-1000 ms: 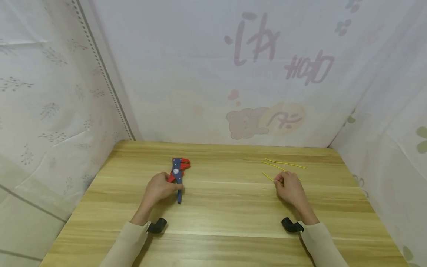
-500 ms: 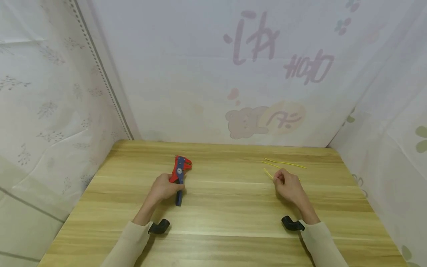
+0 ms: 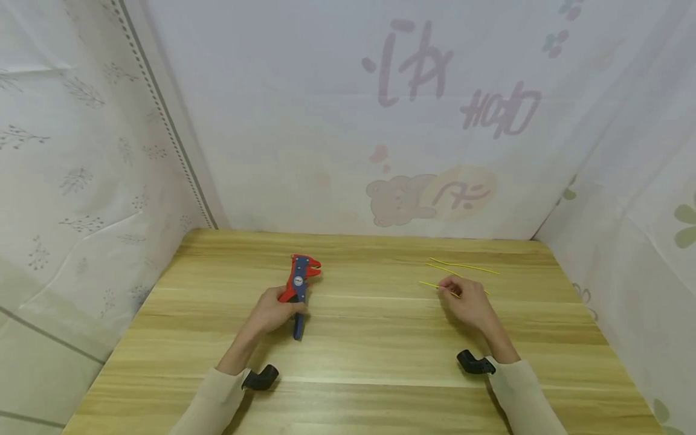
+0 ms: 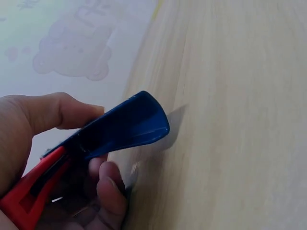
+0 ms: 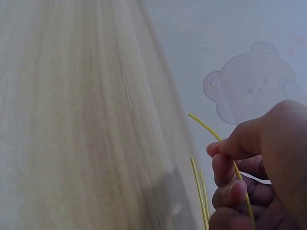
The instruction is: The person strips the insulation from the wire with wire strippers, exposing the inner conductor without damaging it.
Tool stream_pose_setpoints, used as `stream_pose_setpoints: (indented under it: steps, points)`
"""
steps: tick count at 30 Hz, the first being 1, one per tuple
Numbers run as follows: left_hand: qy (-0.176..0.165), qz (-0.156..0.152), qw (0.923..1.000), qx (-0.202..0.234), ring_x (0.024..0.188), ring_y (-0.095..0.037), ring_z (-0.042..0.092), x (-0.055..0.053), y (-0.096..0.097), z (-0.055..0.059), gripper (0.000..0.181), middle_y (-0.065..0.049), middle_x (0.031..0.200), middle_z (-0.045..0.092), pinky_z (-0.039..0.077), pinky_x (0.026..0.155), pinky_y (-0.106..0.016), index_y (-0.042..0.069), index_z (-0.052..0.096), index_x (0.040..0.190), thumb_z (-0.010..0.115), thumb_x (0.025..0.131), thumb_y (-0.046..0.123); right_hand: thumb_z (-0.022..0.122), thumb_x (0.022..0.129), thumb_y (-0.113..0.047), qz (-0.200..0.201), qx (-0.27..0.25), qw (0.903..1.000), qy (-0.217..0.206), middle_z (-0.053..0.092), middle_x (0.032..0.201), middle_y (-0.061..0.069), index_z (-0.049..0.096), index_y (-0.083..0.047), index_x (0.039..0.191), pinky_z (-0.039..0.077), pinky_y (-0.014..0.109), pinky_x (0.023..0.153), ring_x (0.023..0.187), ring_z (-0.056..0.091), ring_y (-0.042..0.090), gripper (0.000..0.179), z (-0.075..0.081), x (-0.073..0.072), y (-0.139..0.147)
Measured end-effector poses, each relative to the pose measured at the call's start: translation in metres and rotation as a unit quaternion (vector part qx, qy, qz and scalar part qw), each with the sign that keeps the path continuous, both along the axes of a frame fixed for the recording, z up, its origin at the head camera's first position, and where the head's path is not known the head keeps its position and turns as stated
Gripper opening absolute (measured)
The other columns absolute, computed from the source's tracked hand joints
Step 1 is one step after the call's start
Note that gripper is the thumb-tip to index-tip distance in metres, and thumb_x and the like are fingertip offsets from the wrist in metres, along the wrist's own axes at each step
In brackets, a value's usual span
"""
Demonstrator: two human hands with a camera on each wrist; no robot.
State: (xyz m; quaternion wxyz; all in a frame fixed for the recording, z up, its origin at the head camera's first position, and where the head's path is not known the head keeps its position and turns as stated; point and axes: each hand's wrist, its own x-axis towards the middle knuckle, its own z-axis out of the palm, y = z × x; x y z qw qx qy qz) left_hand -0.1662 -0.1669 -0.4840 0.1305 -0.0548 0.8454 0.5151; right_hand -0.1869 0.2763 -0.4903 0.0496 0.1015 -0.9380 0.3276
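Note:
In the head view my left hand (image 3: 275, 309) grips a red and blue wire stripper (image 3: 299, 281) by its handles, with the red jaws pointing away toward the wall. The left wrist view shows its blue handle (image 4: 127, 124) between the thumb and curled fingers. On the right, my right hand (image 3: 469, 297) pinches a yellow wire (image 3: 429, 284) between thumb and fingertips. The wire's free end (image 5: 204, 124) sticks out past the thumb in the right wrist view, and its other part runs down along the fingers.
Two more yellow wires (image 3: 467, 266) lie on the wooden table (image 3: 370, 356), just beyond the right hand. A printed cloth (image 3: 304, 121) hangs behind the table's far edge. Each wrist carries a black mount (image 3: 261, 378) by its sleeve.
The wire stripper has turned and shifted slightly right in my left hand. My right hand has brought the yellow wire up off the table, and its free end now points left.

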Motion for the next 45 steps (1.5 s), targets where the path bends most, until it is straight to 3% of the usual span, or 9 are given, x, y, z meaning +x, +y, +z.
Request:
stream_pose_setpoints:
  steps: [8, 15, 20, 23, 29, 32, 36, 42, 45]
  points:
    - [-0.001, -0.044, 0.9938, 0.103, 0.075, -0.019, 0.067, 0.001, 0.006, -0.005, 0.036, -0.008, 0.086, 0.072, 0.056, 0.066, -0.028, -0.005, 0.062, 0.116, 0.075, 0.089, 0.016, 0.064, 0.098, -0.013, 0.023, -0.011, 0.9996, 0.007, 0.063, 0.071, -0.003, 0.074, -0.009, 0.102, 0.036, 0.022, 0.052, 0.056, 0.043, 0.005, 0.012, 0.003, 0.001, -0.003]
    - [-0.006, -0.095, 0.9752, 0.200, 0.095, -0.031, 0.077, 0.001, 0.010, -0.010, 0.046, -0.024, 0.108, 0.076, 0.063, 0.081, -0.034, -0.010, 0.050, 0.131, 0.069, 0.095, 0.012, 0.063, 0.102, -0.020, 0.055, -0.022, 0.9981, 0.018, 0.063, 0.070, -0.003, 0.073, -0.009, 0.105, 0.034, 0.022, 0.050, 0.053, 0.039, 0.002, 0.016, 0.006, -0.003, -0.009]
    - [-0.007, -0.115, 0.9619, 0.248, 0.092, -0.030, 0.077, 0.000, 0.012, -0.012, 0.054, -0.028, 0.111, 0.073, 0.064, 0.083, -0.037, -0.009, 0.043, 0.142, 0.067, 0.097, 0.010, 0.062, 0.102, -0.019, 0.067, -0.037, 0.9970, 0.015, 0.060, 0.067, -0.003, 0.073, -0.008, 0.107, 0.033, 0.021, 0.047, 0.051, 0.038, 0.002, 0.016, 0.008, -0.007, -0.015]
    - [-0.017, -0.131, 0.9462, 0.295, 0.088, -0.027, 0.075, -0.001, 0.014, -0.015, 0.058, -0.027, 0.105, 0.072, 0.064, 0.085, -0.043, -0.011, 0.037, 0.144, 0.066, 0.098, 0.008, 0.061, 0.103, -0.018, 0.071, -0.049, 0.9963, 0.006, 0.059, 0.066, -0.001, 0.073, -0.007, 0.108, 0.031, 0.020, 0.046, 0.051, 0.038, 0.002, 0.017, 0.009, -0.008, -0.019]
    - [-0.031, -0.204, 0.8998, 0.384, 0.093, -0.031, 0.077, -0.001, 0.020, -0.021, 0.069, -0.019, 0.104, 0.073, 0.060, 0.091, -0.056, -0.006, 0.015, 0.154, 0.058, 0.101, 0.005, 0.061, 0.103, -0.017, 0.072, -0.062, 0.9954, -0.006, 0.061, 0.067, 0.001, 0.073, -0.006, 0.109, 0.029, 0.020, 0.044, 0.050, 0.038, 0.002, 0.017, 0.011, -0.009, -0.027]
    - [-0.031, -0.225, 0.8886, 0.399, 0.093, -0.032, 0.077, -0.001, 0.023, -0.023, 0.073, -0.017, 0.103, 0.074, 0.061, 0.088, -0.056, -0.001, 0.009, 0.158, 0.055, 0.102, 0.003, 0.061, 0.103, -0.017, 0.075, -0.062, 0.9952, 0.005, 0.062, 0.069, 0.000, 0.073, -0.007, 0.109, 0.031, 0.020, 0.047, 0.051, 0.040, 0.002, 0.017, 0.013, -0.011, -0.030]
    - [-0.040, -0.222, 0.8841, 0.410, 0.086, -0.025, 0.076, -0.002, 0.031, -0.024, 0.071, -0.011, 0.097, 0.074, 0.063, 0.086, -0.052, -0.002, 0.010, 0.156, 0.055, 0.102, 0.003, 0.062, 0.102, -0.016, 0.076, -0.065, 0.9948, 0.018, 0.064, 0.072, 0.000, 0.073, -0.009, 0.108, 0.035, 0.021, 0.049, 0.053, 0.043, 0.003, 0.014, 0.015, -0.013, -0.034]
    - [-0.052, -0.185, 0.8884, 0.417, 0.077, -0.021, 0.073, -0.002, 0.048, -0.026, 0.053, -0.006, 0.088, 0.071, 0.064, 0.081, -0.045, -0.011, 0.027, 0.138, 0.059, 0.099, 0.003, 0.063, 0.101, -0.015, 0.075, -0.069, 0.9947, 0.015, 0.068, 0.077, 0.010, 0.073, -0.009, 0.108, 0.037, 0.021, 0.050, 0.056, 0.048, 0.005, 0.014, 0.017, -0.013, -0.035]
    - [-0.049, -0.182, 0.8862, 0.423, 0.076, -0.021, 0.073, -0.001, 0.056, -0.027, 0.046, -0.006, 0.087, 0.071, 0.064, 0.079, -0.044, -0.013, 0.032, 0.132, 0.060, 0.098, 0.003, 0.063, 0.101, -0.016, 0.071, -0.068, 0.9951, 0.012, 0.068, 0.078, 0.011, 0.073, -0.009, 0.109, 0.037, 0.022, 0.051, 0.058, 0.049, 0.006, 0.014, 0.019, -0.012, -0.036]
